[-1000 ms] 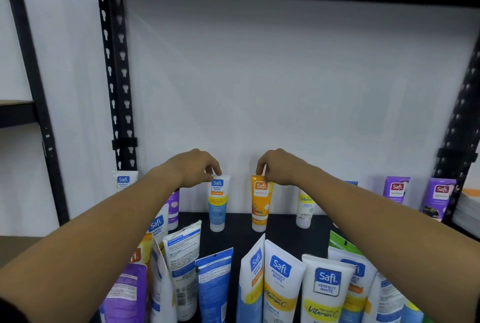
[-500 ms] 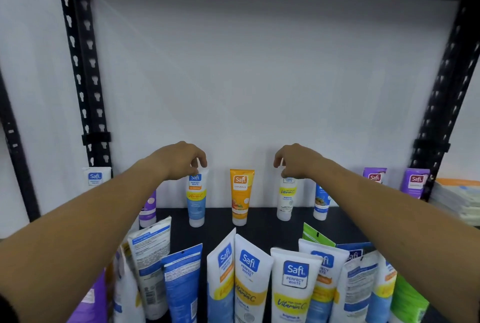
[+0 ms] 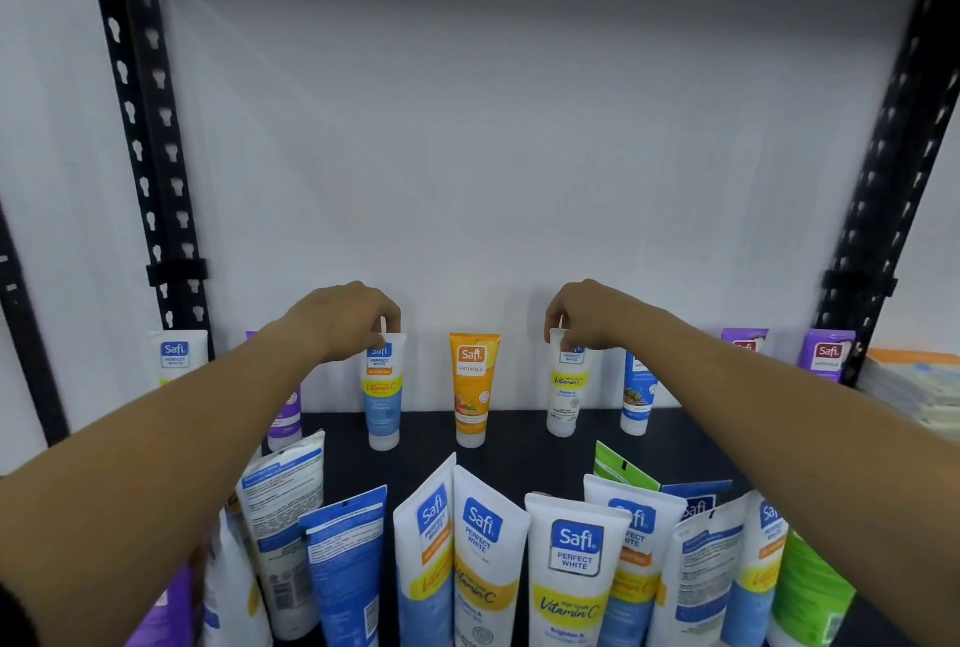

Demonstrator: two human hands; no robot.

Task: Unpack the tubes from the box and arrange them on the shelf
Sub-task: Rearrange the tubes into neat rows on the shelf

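**A:** Eyes on the back row. The left hand (image 3: 347, 321) has its fingertips pinched on the crimped top of the blue-and-white tube (image 3: 383, 391), which stands cap-down on the black shelf (image 3: 519, 443), right against the white back wall (image 3: 519, 152).

**B:** And the right hand (image 3: 587, 316) mirrors it, fingers curled and nipping the top edge of the white tube (image 3: 565, 389), also upright, cap on the shelf.

**A:** Between them, untouched, the orange tube (image 3: 474, 386) stands on its own, apart from both neighbours.

**B:** Just right of the white one there's a dark blue tube (image 3: 639, 397), half hidden behind the right forearm. Further right, two purple tubes (image 3: 826, 355) near the black upright (image 3: 878, 178).

**A:** On the left, a white tube at the far left (image 3: 175, 358) beside the other upright, and a purple one (image 3: 288, 412) peeking out behind the left forearm.

**B:** Front of the shelf is crowded: a packed row of front tubes (image 3: 571, 568), white with blue badges and yellow bands, some turned to show their printed backs, a green one (image 3: 805, 589) at the right end.

**A:** Any box?

**B:** Can't see it from here. There is a stack of pale packets (image 3: 914, 386) past the right upright.
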